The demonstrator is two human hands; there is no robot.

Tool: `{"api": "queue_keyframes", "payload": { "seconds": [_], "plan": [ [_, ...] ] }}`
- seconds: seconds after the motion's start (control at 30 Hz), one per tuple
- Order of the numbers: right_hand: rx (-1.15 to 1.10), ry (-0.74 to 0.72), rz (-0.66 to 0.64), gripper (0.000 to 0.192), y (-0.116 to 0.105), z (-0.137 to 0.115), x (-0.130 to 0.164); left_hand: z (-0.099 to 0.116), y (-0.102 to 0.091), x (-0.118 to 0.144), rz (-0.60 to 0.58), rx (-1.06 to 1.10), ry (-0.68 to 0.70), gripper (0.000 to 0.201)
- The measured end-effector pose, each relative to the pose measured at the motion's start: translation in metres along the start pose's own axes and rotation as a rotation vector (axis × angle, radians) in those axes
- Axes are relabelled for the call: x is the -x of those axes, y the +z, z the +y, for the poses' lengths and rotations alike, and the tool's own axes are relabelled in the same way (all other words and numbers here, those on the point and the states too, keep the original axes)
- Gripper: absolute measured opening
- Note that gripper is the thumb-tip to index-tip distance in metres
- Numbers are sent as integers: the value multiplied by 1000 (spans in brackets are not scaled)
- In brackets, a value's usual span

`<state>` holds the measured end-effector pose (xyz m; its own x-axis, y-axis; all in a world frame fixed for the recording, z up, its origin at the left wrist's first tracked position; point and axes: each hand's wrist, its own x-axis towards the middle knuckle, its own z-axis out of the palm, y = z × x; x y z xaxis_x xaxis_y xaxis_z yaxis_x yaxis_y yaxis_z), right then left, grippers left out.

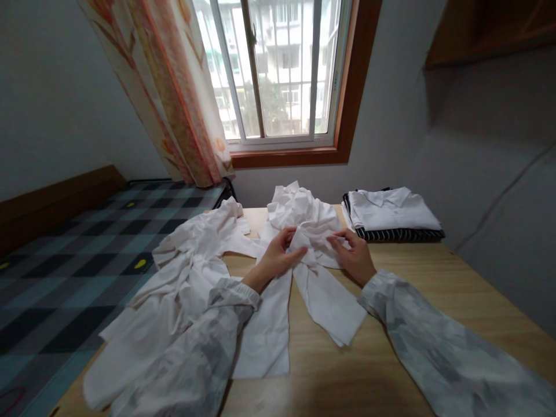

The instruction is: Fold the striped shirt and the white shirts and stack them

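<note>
A crumpled white shirt [304, 226] lies bunched in the middle of the wooden table [434, 301], its two sleeves trailing toward me. My left hand [278, 252] pinches a fold of its fabric at the bunched centre. My right hand [354, 255] grips the same shirt just to the right, fingers closed on the cloth. Both forearms wear pale patterned sleeves.
Another loose white garment [182, 272] sprawls over the table's left side. A folded stack, white shirt over dark striped cloth [391, 217], sits at the back right. A checked bed [65, 260] lies left of the table. Window and curtain [182, 92] stand behind.
</note>
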<state>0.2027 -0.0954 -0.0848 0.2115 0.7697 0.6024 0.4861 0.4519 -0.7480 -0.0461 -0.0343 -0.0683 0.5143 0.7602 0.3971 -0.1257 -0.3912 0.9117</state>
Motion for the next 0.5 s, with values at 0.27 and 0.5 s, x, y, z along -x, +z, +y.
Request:
{"api": "queue_keyframes", "payload": {
  "seconds": [0.27,0.5],
  "plan": [
    [-34,-280,-235,31,-15,-12,9,15,2,8,-3,-345,67,28],
    [27,-150,-232,58,-14,-11,10,22,5,12,-218,-682,377,40]
  ]
}}
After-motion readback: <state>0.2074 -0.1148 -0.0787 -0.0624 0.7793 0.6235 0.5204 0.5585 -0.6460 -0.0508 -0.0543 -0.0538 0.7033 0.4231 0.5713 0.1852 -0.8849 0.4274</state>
